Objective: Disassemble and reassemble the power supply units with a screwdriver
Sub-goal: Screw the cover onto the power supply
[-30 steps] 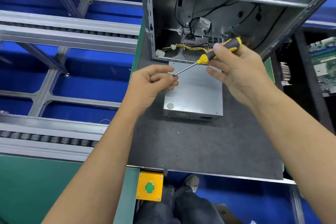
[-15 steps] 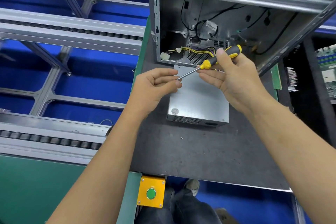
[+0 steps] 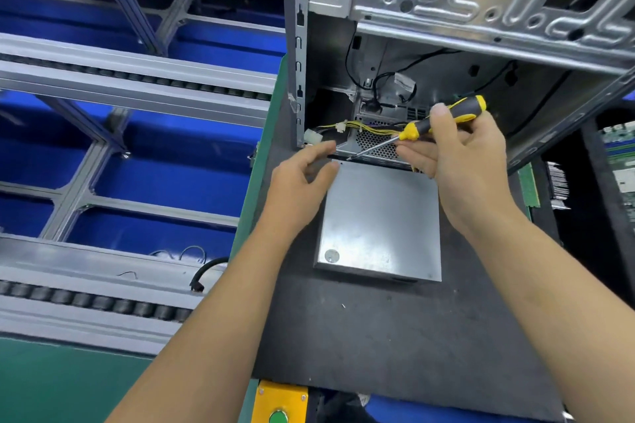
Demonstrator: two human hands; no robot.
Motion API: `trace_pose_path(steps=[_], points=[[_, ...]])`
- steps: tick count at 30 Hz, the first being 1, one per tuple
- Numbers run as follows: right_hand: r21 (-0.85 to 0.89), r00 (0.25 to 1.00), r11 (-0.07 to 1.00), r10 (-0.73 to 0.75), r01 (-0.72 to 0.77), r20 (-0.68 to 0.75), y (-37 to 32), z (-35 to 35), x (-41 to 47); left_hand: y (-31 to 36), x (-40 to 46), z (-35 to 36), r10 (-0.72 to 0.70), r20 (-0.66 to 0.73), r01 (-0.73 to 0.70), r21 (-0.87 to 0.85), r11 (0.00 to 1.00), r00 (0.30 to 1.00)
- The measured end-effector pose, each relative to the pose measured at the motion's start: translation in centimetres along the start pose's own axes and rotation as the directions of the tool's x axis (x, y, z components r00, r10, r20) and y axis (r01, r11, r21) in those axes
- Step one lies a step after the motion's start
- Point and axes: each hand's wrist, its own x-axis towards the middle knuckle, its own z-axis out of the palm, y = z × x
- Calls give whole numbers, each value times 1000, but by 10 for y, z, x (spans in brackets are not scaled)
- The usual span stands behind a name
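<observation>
On the left, the left hand (image 3: 302,178) hovers with fingers loosely spread, holding nothing, just above the far left corner of the flat grey metal power supply box (image 3: 381,220) lying on the dark tabletop (image 3: 395,336). To its right, the right hand (image 3: 460,161) pinches the yellow-and-black screwdriver (image 3: 426,127), tip angled down-left. Best seat the tip squarely before turning.
</observation>
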Motion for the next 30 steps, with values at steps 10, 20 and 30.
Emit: trace_pose_path(steps=[10, 20, 30], points=[[-40, 1000, 999, -1, 1, -1, 4, 4, 3, -2, 9, 5, 65, 52, -69, 69, 995, 996], [-94, 1000, 995, -20, 22, 23, 6, 9, 4, -5, 9, 4, 76, 49, -80, 81, 994, 996], [-250, 979, 950, -165, 190, 118, -3, 18, -1, -3, 7, 8, 112, 57, -119, 150, 981, 992]])
